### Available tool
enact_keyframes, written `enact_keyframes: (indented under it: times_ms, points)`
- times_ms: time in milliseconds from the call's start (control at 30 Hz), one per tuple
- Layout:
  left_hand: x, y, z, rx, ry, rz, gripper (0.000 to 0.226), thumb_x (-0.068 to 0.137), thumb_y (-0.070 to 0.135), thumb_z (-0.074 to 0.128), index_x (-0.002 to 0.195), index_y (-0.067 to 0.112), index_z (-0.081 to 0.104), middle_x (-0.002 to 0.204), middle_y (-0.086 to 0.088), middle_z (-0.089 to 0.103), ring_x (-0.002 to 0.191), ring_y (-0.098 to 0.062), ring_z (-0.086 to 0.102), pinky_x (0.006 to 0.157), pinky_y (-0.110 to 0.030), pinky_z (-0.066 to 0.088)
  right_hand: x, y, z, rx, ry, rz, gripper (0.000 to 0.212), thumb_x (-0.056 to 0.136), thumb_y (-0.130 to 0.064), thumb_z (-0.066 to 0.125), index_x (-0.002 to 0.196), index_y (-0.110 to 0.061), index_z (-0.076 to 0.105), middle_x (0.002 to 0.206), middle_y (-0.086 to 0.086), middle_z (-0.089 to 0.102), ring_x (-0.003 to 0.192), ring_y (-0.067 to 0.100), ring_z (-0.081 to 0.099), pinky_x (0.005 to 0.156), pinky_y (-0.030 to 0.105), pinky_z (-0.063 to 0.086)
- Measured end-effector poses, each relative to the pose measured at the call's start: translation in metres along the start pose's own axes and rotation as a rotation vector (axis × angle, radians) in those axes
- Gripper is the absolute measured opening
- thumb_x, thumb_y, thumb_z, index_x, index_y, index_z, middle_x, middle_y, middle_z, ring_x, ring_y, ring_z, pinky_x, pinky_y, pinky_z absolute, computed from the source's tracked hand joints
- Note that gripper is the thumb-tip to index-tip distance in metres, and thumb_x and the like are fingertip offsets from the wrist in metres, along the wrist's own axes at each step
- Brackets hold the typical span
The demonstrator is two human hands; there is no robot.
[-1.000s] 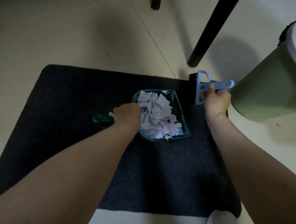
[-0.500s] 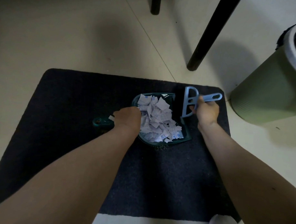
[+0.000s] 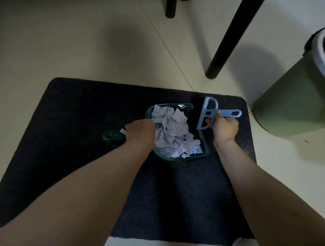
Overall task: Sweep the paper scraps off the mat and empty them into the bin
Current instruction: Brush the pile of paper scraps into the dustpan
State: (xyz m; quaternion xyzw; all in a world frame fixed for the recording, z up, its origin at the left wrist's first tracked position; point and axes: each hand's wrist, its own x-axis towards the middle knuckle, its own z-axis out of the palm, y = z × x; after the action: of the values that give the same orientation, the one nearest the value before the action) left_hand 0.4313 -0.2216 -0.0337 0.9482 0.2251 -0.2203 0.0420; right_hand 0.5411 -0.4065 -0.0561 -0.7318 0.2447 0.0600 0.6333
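Both forearms reach forward over the dark mat (image 3: 69,119). The left hand (image 3: 140,130) grips the handle of the dustpan (image 3: 205,146) — heaped with paper scraps (image 3: 173,134). The right hand (image 3: 225,127) clasps the blue brush (image 3: 207,113) at the pan's right edge — bin (image 3: 291,101) nearby, right.

White paper scraps (image 3: 173,132) are heaped in a dark teal dustpan (image 3: 205,148) at the frame's centre, on a dark rectangular mat (image 3: 75,119). A light blue brush (image 3: 210,113) stands at the pan's right edge. A green, white-rimmed bin (image 3: 291,101) sits right.
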Motion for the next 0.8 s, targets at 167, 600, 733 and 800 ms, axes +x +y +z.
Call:
enact_keyframes:
  times_ms: [167,600,733,800]
  points:
    - [0.0,0.0,0.0,0.006,-0.003,-0.001,0.021,0.097,0.005,0.046,0.115,0.008,0.056,0.114,-0.011,0.061,0.102,-0.027,0.06,0.078,-0.035,0.043,0.005,-0.021,-0.006,-0.043,0.165,-0.132,0.03,0.093,-0.025,0.056,0.063,-0.02,0.058,0.069,-0.008,0.061,0.071,0.015,0.065,0.073,0.03,0.055]
    - [-0.011,-0.025,0.0,0.036,-0.015,-0.021,0.018,0.096,0.002,0.045,0.111,0.005,0.055,0.114,-0.013,0.06,0.102,-0.028,0.059,0.076,-0.035,0.04,-0.018,0.003,0.012,-0.009,-0.075,-0.036,0.018,0.092,-0.02,0.059,0.075,-0.016,0.065,0.077,-0.001,0.067,0.071,0.01,0.068,0.075,0.033,0.058]
    - [-0.009,-0.026,0.001,0.033,-0.004,-0.015,0.019,0.097,0.005,0.045,0.113,0.006,0.055,0.115,-0.012,0.059,0.103,-0.027,0.059,0.078,-0.034,0.041,-0.011,-0.015,0.001,0.107,0.107,-0.103,0.027,0.092,-0.021,0.059,0.065,-0.023,0.06,0.069,-0.007,0.064,0.067,0.009,0.066,0.078,0.037,0.058]
    - [-0.008,-0.026,0.002,0.032,0.003,-0.014,0.019,0.097,0.005,0.045,0.112,0.006,0.055,0.115,-0.012,0.059,0.104,-0.027,0.059,0.076,-0.034,0.04,-0.002,-0.02,-0.003,0.055,0.169,-0.117,0.03,0.092,-0.025,0.058,0.061,-0.028,0.058,0.067,-0.011,0.062,0.073,0.014,0.066,0.081,0.041,0.057]
